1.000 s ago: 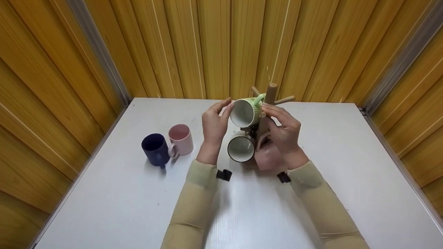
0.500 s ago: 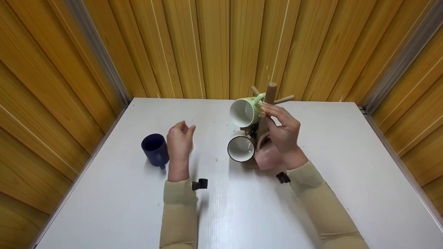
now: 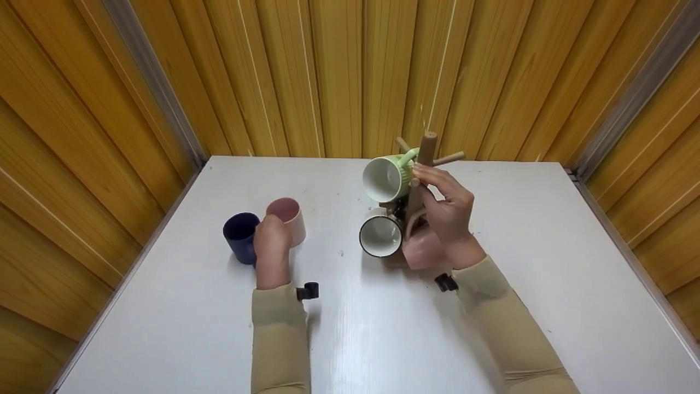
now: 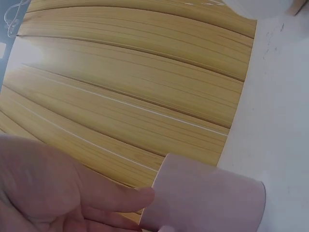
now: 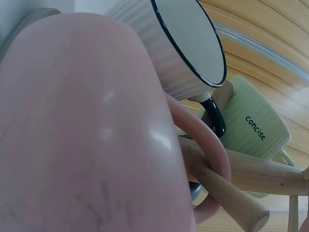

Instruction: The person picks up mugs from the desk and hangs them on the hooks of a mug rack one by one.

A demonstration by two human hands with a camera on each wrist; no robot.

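Observation:
My left hand is at the near side of a light pink mug standing on the table, covering its handle side. In the left wrist view its straight thumb reaches the rim of that mug; the other fingers are mostly out of sight. My right hand pinches the upper post of a wooden mug tree. On the tree hang a green ribbed mug, a white mug with a dark rim and a darker pink mug, its handle over a peg.
A dark blue mug stands on the white table, just left of my left hand. Bare pegs stick out at the back of the tree. Wood-panelled walls enclose the back and sides.
My left hand has left the green mug, moved left and toward me, and come down at the light pink mug. My right hand stays on the mug tree.

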